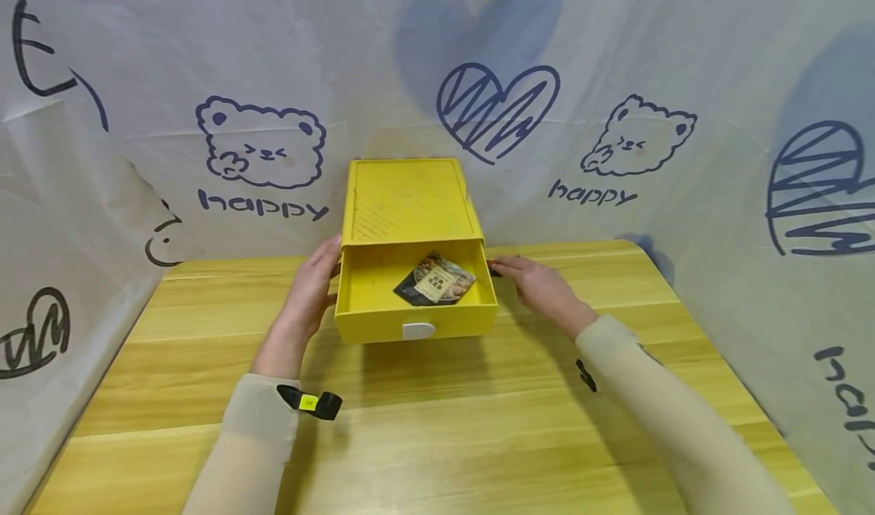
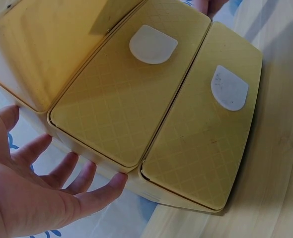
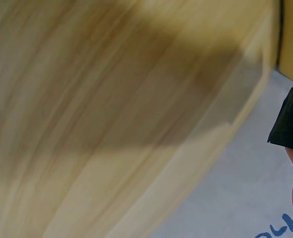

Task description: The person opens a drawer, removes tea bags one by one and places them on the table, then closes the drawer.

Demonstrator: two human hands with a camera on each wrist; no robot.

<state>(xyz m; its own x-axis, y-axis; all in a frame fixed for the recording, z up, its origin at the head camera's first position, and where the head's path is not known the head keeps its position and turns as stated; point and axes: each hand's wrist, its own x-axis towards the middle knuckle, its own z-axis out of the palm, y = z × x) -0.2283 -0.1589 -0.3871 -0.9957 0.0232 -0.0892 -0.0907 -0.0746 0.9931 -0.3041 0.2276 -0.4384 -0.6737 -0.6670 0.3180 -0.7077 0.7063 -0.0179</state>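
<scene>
A yellow drawer unit (image 1: 410,200) stands on the table, its top drawer (image 1: 362,279) pulled out. Inside that drawer lies a black food packet (image 1: 437,279) with a picture and a pale label. My left hand (image 1: 314,283) is at the unit's left side; in the left wrist view its fingers are spread, fingertips at the side edge. Beside the unit's right side, my right hand (image 1: 540,283) pinches another black packet (image 3: 291,121). Most of this packet and of the hand is cut off in the right wrist view.
Two closed lower drawers, the middle one (image 2: 116,94) and the bottom one (image 2: 201,134), have white pull tabs. The wooden table (image 1: 437,439) carries the unit near its back edge. A white cloth (image 1: 383,67) with blue drawings hangs behind and at both sides.
</scene>
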